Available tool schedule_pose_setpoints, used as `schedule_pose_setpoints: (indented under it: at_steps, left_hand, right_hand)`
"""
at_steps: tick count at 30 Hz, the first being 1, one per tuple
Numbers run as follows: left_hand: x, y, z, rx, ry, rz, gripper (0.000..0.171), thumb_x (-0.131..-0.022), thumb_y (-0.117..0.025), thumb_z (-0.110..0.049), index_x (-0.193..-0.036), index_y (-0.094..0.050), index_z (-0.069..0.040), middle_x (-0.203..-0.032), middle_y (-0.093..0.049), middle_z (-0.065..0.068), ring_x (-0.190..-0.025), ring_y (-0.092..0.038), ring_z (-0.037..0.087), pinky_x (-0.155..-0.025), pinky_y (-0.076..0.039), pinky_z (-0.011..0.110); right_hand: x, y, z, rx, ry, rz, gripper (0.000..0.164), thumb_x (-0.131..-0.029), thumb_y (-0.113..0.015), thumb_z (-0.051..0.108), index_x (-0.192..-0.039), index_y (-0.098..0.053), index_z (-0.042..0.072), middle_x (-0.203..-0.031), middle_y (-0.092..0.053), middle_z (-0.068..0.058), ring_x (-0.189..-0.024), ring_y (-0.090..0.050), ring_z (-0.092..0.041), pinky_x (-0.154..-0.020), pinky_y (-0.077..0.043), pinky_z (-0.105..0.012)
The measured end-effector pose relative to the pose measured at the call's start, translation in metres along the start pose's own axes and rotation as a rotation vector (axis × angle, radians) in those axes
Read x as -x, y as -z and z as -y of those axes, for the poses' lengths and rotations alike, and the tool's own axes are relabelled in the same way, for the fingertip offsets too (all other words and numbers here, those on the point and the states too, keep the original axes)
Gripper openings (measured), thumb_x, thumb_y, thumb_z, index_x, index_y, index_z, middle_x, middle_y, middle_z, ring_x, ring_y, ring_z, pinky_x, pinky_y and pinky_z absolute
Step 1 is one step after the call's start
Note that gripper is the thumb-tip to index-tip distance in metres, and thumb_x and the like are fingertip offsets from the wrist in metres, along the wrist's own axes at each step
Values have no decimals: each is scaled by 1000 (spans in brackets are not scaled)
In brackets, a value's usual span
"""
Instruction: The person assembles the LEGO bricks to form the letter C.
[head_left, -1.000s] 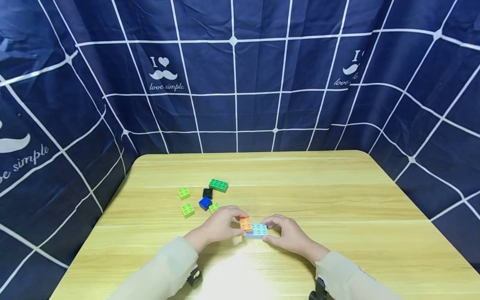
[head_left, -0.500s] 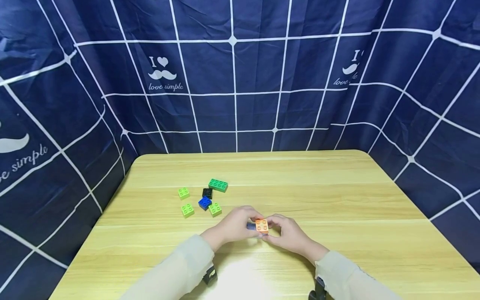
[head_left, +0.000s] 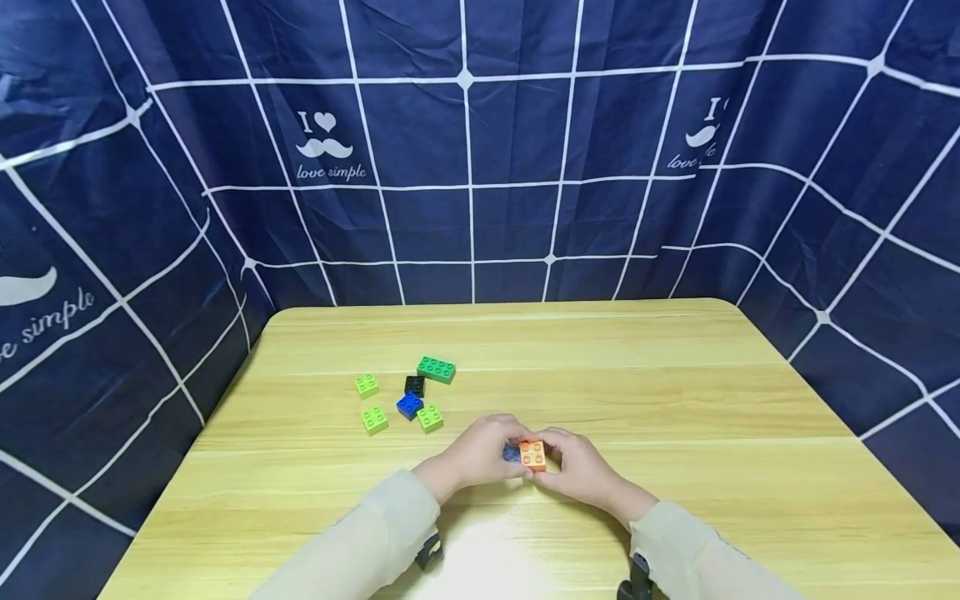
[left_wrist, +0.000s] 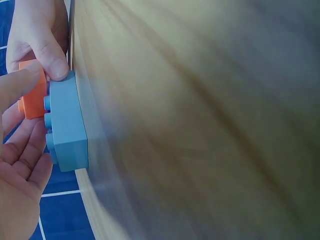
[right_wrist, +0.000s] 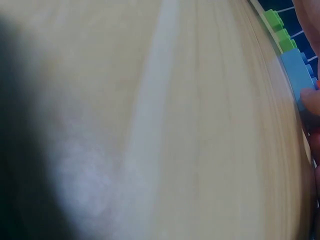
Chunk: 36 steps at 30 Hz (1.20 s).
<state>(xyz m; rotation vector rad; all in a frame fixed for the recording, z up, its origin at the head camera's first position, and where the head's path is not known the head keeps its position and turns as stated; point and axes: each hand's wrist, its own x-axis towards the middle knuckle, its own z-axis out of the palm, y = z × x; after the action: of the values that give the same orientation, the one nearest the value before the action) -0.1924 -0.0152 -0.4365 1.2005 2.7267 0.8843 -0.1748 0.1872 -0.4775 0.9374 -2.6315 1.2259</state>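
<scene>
My left hand (head_left: 483, 452) pinches an orange two-by-two toy brick (head_left: 533, 456) between thumb and fingers. It sits over the right end of a longer light blue brick (left_wrist: 70, 122), whose remaining studs show in the left wrist view. Whether the orange brick is fully seated on the studs I cannot tell. Around the right end of the light blue brick, my right hand (head_left: 583, 473) grips with its thumb on the near side. The light blue brick lies on the wooden table, mostly hidden by the hands in the head view.
Left of the hands lie a green brick (head_left: 437, 370), a black brick (head_left: 415, 386), a blue brick (head_left: 409, 406) and lime bricks, one (head_left: 430, 418) nearest my left hand. The wooden table (head_left: 675, 383) ends at a dark blue gridded curtain (head_left: 517, 217).
My left hand has carried the orange brick rightward, from the light blue brick's left end to its right end, beside my right hand. My right hand has stayed in place, gripping the light blue brick.
</scene>
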Motion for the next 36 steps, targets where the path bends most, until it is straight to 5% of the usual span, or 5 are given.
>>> schedule_pose_setpoints:
  at_steps: [29, 36]
  left_hand:
    - [-3, -5, -4, -7, 24, -72, 35, -69, -87, -22, -98, -72, -12, -87, -65, -9, -80, -57, 2, -77, -44, 15]
    - [-2, -2, -7, 51, 94, -74, 36, -69, -86, -21, -100, -72, -10, -91, -65, -6, -83, -57, 4, -78, -46, 17]
  right_hand:
    - [0, 1, 3, 7, -61, 14, 36, -76, -80, 12, -109, -67, 11, -104, -64, 3, -90, -58, -11, -77, -51, -29]
    - [0, 2, 4, -7, -57, 9, 33, -77, -79, 14, -108, -67, 12, -103, -64, 5, -87, -57, -9, -74, -50, -27]
